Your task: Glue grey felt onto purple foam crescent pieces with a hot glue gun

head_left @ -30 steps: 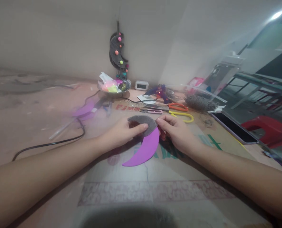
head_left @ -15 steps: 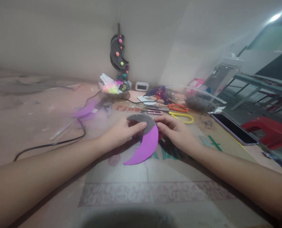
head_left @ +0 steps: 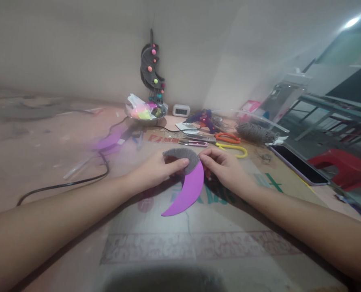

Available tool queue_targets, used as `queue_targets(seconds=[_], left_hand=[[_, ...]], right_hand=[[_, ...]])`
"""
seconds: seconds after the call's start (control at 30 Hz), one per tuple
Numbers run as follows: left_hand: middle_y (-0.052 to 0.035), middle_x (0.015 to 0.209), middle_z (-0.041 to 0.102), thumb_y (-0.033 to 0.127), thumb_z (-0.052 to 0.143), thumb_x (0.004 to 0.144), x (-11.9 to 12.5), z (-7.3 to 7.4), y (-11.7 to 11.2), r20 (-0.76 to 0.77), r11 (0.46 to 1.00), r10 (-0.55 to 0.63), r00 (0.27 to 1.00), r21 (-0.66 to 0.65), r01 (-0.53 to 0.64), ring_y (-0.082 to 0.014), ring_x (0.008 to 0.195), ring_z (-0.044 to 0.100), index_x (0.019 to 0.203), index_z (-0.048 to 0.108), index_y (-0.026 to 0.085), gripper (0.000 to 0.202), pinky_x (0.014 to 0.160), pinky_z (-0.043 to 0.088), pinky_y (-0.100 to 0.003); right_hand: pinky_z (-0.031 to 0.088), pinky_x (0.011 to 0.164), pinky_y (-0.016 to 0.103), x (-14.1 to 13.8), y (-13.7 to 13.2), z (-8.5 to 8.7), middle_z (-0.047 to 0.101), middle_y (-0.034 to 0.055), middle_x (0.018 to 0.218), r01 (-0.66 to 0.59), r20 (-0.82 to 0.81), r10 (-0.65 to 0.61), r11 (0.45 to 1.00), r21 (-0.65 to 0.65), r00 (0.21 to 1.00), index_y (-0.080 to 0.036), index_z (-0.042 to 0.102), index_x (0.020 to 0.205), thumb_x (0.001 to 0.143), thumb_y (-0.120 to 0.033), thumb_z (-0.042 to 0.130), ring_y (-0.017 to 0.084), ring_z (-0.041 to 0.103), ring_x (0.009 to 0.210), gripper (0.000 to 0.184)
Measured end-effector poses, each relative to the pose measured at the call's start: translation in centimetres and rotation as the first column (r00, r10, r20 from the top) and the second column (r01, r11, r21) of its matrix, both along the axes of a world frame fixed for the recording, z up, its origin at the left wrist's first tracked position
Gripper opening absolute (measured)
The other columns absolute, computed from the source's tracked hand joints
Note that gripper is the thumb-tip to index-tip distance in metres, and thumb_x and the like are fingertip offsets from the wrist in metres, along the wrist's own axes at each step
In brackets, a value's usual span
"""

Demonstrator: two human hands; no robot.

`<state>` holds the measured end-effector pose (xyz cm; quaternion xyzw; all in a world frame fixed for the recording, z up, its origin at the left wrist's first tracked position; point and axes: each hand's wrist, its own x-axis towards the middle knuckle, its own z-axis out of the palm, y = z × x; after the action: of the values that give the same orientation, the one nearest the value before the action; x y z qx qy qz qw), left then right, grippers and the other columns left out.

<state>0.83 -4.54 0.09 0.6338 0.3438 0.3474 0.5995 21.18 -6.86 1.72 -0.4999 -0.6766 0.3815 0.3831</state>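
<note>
My left hand is closed on a purple foam crescent, thumb on top. Its upper part is wound in close rows of grey yarn, while the lower part is bare purple and tapers to a point at lower left. At the crescent's right edge, where the winding ends, thumb and forefinger of my right hand are pinched together on the yarn; the strand itself is barely visible. The crescent is held above a cardboard sheet.
Scissors with orange and yellow handles, thread snips and a glue gun lie behind my hands. A grey yarn bundle and a phone are on the right. A bowl, a clock and a decorated crescent stand by the wall.
The crescent has tilted slightly, its lower tip shifting right and down. My right fingertips have moved a little right at its edge. Both hands keep their grip.
</note>
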Motion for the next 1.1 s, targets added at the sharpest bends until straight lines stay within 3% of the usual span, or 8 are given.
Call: queue_targets(seconds=[0.23, 0.4, 0.47, 0.57, 0.73, 0.83, 1.1], left_hand=[[-0.0014, 0.079, 0.064, 0.043, 0.066, 0.081, -0.1, 0.0, 0.1, -0.033, 1.0, -0.017, 0.999, 0.001, 0.017, -0.0129, 0.069, 0.056, 0.089, 0.066, 0.017, 0.027, 0.062, 0.047, -0.024], [0.0005, 0.069, 0.061, 0.044, 0.063, 0.083, -0.1, -0.1, 0.3, -0.091, 0.998, 0.03, 0.995, 0.053, -0.025, -0.0117, 0.062, 0.053, 0.086, 0.066, 0.017, 0.028, 0.058, 0.043, -0.023], [0.0009, 0.066, 0.059, 0.044, 0.061, 0.083, -0.1, -0.1, 0.4, -0.127, 0.996, 0.054, 0.99, 0.083, -0.044, -0.0116, 0.06, 0.052, 0.086, 0.066, 0.016, 0.029, 0.057, 0.042, -0.023], [0.0011, 0.062, 0.058, 0.044, 0.06, 0.084, -0.1, -0.1, 0.5, -0.143, 0.993, 0.081, 0.986, 0.099, -0.067, -0.0119, 0.058, 0.051, 0.086, 0.066, 0.016, 0.03, 0.056, 0.041, -0.023], [0.0008, 0.063, 0.058, 0.043, 0.059, 0.085, 0.0, 0.0, 0.4, -0.142, 0.99, 0.1, 0.985, 0.112, -0.084, -0.0119, 0.058, 0.051, 0.083, 0.066, 0.016, 0.028, 0.055, 0.04, -0.023], [0.001, 0.064, 0.059, 0.043, 0.058, 0.085, -0.1, 0.0, 0.5, -0.152, 0.99, 0.097, 0.984, 0.118, -0.08, -0.0115, 0.058, 0.052, 0.084, 0.067, 0.016, 0.028, 0.056, 0.041, -0.023], [-0.0006, 0.07, 0.063, 0.046, 0.058, 0.084, -0.2, 0.0, 0.6, -0.192, 0.985, 0.095, 0.977, 0.16, -0.064, -0.0124, 0.061, 0.053, 0.089, 0.069, 0.016, 0.031, 0.055, 0.039, -0.023]], right_hand=[[0.035, 0.045, 0.021, 0.0, 0.0, -0.2, 0.049, -0.0049, 0.059, -0.021, -0.014, 0.021, 1.0, -0.012, 1.0, -0.017, 0.06, 0.085, 0.089, -0.041, 0.055, 0.008, 0.043, 0.048, 0.025], [0.04, 0.049, 0.025, 0.2, 0.4, -0.4, 0.054, -0.0028, 0.076, 0.055, -0.096, -0.049, 0.997, 0.062, 0.994, -0.024, 0.052, 0.116, 0.088, -0.029, 0.055, 0.01, 0.049, 0.054, 0.029], [0.042, 0.05, 0.025, 0.4, 0.6, -0.4, 0.053, -0.0025, 0.082, 0.131, -0.155, -0.11, 0.983, 0.133, 0.982, -0.025, 0.05, 0.109, 0.088, -0.029, 0.055, 0.009, 0.048, 0.055, 0.023], [0.039, 0.05, 0.025, 0.5, 0.6, -0.3, 0.047, -0.0045, 0.076, 0.191, -0.179, -0.156, 0.962, 0.196, 0.971, -0.024, 0.048, 0.097, 0.089, -0.031, 0.054, 0.009, 0.044, 0.054, 0.012], [0.04, 0.061, 0.026, 0.1, -0.4, 0.4, 0.052, -0.001, 0.072, 0.069, 0.094, -0.1, 0.954, 0.29, 0.991, -0.02, 0.055, 0.078, 0.089, -0.032, 0.053, 0.012, 0.05, 0.065, 0.017], [0.041, 0.063, 0.026, -0.1, -0.6, 0.5, 0.055, -0.0001, 0.071, 0.03, 0.139, -0.068, 0.965, 0.261, 0.988, -0.019, 0.057, 0.074, 0.089, -0.035, 0.053, 0.013, 0.052, 0.068, 0.022], [0.04, 0.055, 0.024, 0.0, -0.1, -0.5, 0.059, 0.0002, 0.072, -0.022, 0.003, 0.022, 0.999, 0.049, 1.0, -0.018, 0.064, 0.085, 0.089, -0.042, 0.053, 0.011, 0.052, 0.063, 0.026]])
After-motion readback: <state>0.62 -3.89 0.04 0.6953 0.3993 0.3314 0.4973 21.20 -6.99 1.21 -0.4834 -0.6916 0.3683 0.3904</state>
